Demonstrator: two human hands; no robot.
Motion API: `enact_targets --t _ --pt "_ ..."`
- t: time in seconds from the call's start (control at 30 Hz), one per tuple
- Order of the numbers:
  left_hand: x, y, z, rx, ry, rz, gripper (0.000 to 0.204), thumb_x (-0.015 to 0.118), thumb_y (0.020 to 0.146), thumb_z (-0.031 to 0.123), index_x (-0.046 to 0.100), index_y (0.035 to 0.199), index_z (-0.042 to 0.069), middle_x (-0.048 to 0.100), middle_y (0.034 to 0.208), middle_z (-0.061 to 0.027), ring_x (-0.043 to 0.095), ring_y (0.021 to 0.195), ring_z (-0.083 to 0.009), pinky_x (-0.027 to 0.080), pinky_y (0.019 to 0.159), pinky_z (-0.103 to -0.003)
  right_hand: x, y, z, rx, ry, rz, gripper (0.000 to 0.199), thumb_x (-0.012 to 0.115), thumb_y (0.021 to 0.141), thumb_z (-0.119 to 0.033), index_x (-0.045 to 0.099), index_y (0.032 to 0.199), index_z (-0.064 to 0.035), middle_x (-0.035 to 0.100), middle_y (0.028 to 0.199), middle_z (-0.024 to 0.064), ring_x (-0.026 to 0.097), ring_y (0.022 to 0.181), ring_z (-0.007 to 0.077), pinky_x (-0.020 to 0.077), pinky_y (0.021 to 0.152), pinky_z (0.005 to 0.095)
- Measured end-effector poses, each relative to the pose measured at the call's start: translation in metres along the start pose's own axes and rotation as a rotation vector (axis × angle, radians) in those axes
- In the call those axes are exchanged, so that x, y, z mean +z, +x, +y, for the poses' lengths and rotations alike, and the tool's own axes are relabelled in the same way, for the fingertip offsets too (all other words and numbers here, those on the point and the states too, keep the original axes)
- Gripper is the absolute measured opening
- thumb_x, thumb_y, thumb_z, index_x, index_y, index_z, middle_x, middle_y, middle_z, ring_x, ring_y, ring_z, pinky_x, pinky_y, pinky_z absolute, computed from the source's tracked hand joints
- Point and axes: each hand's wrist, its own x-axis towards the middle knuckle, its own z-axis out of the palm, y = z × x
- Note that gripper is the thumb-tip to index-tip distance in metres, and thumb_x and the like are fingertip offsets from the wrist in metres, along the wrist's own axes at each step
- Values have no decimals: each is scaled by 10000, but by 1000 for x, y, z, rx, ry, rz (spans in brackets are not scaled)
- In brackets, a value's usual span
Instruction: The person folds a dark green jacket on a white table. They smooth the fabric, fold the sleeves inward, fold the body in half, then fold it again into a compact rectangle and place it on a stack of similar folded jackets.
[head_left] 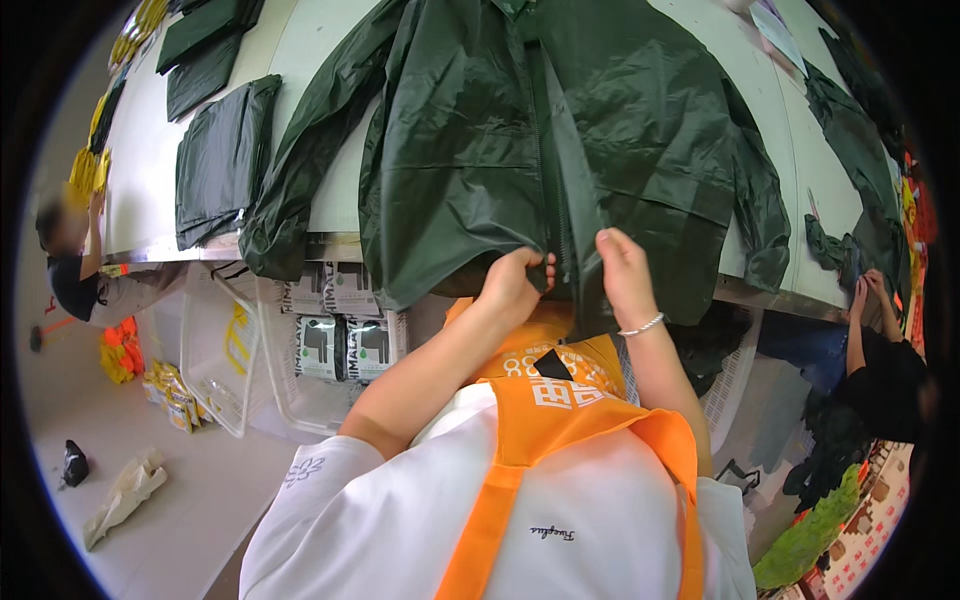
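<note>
**Both hands pinching the hem of a green rain jacket**

Left hand (512,285) is clamped on the bottom edge of the dark green rain jacket (520,130), fingers curled tight round the fabric just left of the zipper (553,180). Right hand (625,275) grips the other front panel right next to it, w/ a silver bracelet (642,326) on that wrist. Hands nearly touching, zipper line btwn them. Jacket lies spread flat on the white table (330,40), sleeves out, hem hanging over the near edge. Folded green pieces (222,160) sit further left on the table. Clear plastic bin (215,350) and packaged boxes (340,330) below the edge. Other ppl working at far left (75,270) and right (880,370).
</note>
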Motion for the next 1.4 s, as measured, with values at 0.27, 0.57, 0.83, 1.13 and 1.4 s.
enact_targets --t 0.27,0.57,0.83,1.13,1.4 --pt "14 18 -5 -15 330 -113 150 676 829 126 622 921 21 628 828 -47 558 696 -142 438 614 -289 -29 -8 41 136 81 304 283 522 904 -214 585 766 26 522 626 -1 432 600 90 385 589 264" --pt "23 16 -16 124 616 78 164 742 774 145 650 766 10 607 708 -41 548 638 -129 430 588 -262 16 -62 -5 -326 -901 200 218 658 802 -212 610 918 -34 575 889 111 570 839 301 465 692 380" --pt "22 10 -12 176 724 93 259 770 751 226 644 766 0 595 713 -46 537 689 -135 427 654 -274 1 -56 19 388 137 92 249 722 802 -234 585 718 -43 590 669 -6 546 578 77 441 518 229" --pt "11 5 -7 223 659 -5 282 690 826 274 649 730 12 629 737 -55 529 626 -112 419 597 -253 -8 -58 34 822 701 -63 130 598 856 -108 608 930 -2 666 934 152 656 871 229 545 783 313" --pt "-18 8 -5 198 398 -17 223 624 881 167 592 900 -53 647 850 -126 549 630 -153 441 575 -281 14 -57 52 681 858 110 112 622 835 -93 626 895 2 670 893 121 645 803 175 524 745 260"
